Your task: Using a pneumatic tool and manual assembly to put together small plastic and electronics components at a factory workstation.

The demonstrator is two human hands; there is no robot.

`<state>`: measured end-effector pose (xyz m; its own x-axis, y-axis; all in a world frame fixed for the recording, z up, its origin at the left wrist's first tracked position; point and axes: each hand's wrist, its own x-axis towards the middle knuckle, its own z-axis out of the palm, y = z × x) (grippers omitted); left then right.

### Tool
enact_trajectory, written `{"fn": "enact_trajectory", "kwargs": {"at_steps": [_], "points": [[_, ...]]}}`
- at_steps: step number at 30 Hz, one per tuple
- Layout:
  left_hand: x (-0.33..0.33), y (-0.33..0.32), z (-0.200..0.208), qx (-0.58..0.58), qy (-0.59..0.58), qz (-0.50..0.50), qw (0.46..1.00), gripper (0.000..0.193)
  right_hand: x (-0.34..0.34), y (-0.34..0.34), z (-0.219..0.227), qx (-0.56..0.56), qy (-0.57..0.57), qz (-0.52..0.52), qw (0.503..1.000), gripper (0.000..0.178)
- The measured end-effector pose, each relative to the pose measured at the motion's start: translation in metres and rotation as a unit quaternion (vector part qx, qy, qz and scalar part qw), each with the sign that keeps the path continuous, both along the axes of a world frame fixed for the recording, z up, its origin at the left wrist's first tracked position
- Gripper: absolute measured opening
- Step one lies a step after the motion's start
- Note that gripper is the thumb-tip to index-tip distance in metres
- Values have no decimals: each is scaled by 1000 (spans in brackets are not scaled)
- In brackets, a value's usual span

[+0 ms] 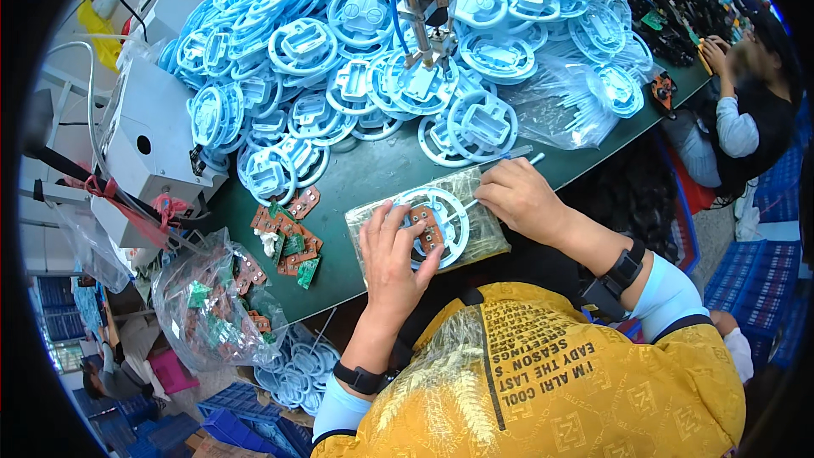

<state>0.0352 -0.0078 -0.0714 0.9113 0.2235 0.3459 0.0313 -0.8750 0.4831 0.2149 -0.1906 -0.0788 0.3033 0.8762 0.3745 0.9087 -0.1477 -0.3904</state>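
Observation:
A light-blue plastic ring part lies on a block wrapped in clear tape at the table's near edge. Inside the ring sits a brown circuit board with several holes or pads. My left hand curves over the ring's left side, thumb and fingers closed about the board. At the ring's upper right, my right hand pinches a thin white stick, one end of which sticks out past my fingers. The stick's middle is hidden by the fingers.
Light-blue ring parts are heaped at the back, below a hanging metal tool. Circuit boards lie left, near a plastic bag of boards. A clear bag of thin sticks lies right. Another person works far right.

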Motion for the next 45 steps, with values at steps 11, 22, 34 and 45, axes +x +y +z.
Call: {"fn": "enact_trajectory", "kwargs": {"at_steps": [11,22,34,45], "points": [[-2,0,-7,-55,-19,11,998,44,-4,4,4,4,55,35,998,23],[-4,5,-9,-28,-33,25,999,39,2,14,12,-67,149,50,985,10],[-3,6,-10,-41,-42,26,998,42,2,23,11,-48,169,43,984,12],[-4,10,5,-25,-17,6,1000,36,-7,23,3,33,91,38,995,16]]}}
